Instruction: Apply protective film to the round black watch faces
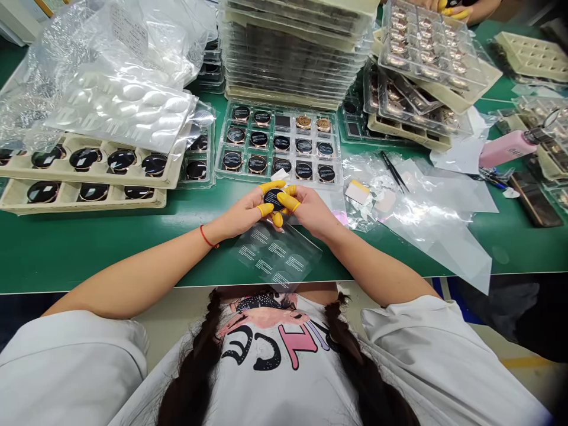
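Note:
Between my hands, above the front of the green table, is a round black disc with small white print. My left hand, in yellow finger cots, grips its left side. My right hand, also with yellow finger cots, holds the right side, its thumb on the disc's face. Under my hands lies a clear sheet of printed labels, reaching the table edge. Just beyond them a clear tray holds several black discs with white print and two gold-coloured pieces at its upper right.
A tall stack of trays stands behind. Cream trays of glossy discs lie left under plastic film. To the right are tweezers, clear film, a pink bottle and a phone. Another person's hands show at top right.

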The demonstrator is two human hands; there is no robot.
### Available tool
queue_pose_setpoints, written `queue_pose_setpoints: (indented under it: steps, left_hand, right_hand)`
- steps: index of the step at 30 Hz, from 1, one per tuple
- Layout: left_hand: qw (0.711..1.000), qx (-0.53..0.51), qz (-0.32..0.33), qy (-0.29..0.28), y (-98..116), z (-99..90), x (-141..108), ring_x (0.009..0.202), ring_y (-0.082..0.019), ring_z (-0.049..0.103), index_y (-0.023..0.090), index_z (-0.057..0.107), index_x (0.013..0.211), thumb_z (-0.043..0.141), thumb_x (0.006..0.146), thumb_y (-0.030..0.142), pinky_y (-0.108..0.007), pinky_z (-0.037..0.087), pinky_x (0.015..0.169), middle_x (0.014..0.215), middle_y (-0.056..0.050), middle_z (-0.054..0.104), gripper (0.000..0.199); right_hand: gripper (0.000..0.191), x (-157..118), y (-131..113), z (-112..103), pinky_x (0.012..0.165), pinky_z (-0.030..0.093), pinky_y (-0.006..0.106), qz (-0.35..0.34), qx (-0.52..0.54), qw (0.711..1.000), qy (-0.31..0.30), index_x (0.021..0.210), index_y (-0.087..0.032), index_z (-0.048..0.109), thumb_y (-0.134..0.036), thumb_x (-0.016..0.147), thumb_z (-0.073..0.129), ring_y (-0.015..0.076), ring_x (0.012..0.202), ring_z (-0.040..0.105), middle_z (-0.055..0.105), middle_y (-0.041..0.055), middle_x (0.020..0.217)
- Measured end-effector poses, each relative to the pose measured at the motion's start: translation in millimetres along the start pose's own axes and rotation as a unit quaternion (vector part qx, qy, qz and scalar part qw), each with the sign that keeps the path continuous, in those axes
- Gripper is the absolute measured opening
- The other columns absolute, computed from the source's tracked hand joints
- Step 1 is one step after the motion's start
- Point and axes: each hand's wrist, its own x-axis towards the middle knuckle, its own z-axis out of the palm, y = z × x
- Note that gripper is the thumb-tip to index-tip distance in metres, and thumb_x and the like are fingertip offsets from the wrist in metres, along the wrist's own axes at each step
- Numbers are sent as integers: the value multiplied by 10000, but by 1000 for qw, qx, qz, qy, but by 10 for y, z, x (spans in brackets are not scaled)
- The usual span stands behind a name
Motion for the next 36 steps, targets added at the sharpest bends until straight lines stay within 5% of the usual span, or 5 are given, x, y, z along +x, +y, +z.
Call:
queue_pose_setpoints:
  steps: [5,15,22,36]
  left_hand:
    - [999,-30,-12,-10,-7,-21,9,713,-183,723,162,286,1410,594,779,189,-333,550,763,859,-23,726,702]
    - [1000,2,-1,8,5,22,-9,617,-164,680,128,285,1422,571,823,257,-331,547,684,745,2,686,677]
    - [1000,-16,-8,-21,23,-3,-11,741,-195,722,151,268,1419,564,832,273,-363,549,797,832,-33,728,670]
    - [1000,-8,-20,2,39,40,-18,773,-205,720,211,379,1369,597,833,321,-372,571,791,927,-41,722,589]
  right_hand:
    - [244,-22,-56,8,558,451,250,-1,11,999,-51,766,-185,489,-372,898,575,119,467,588,641,-2,552]
    - [158,4,-15,7,548,409,207,6,1,1000,6,757,-172,508,-237,885,572,81,520,575,632,-23,570]
    - [206,30,-11,-35,524,435,230,-12,25,998,-53,766,-171,526,-330,870,604,103,471,593,653,-10,562]
    - [193,46,-69,-77,551,381,203,2,-12,999,-32,706,-144,558,-235,831,673,58,547,479,563,-25,619]
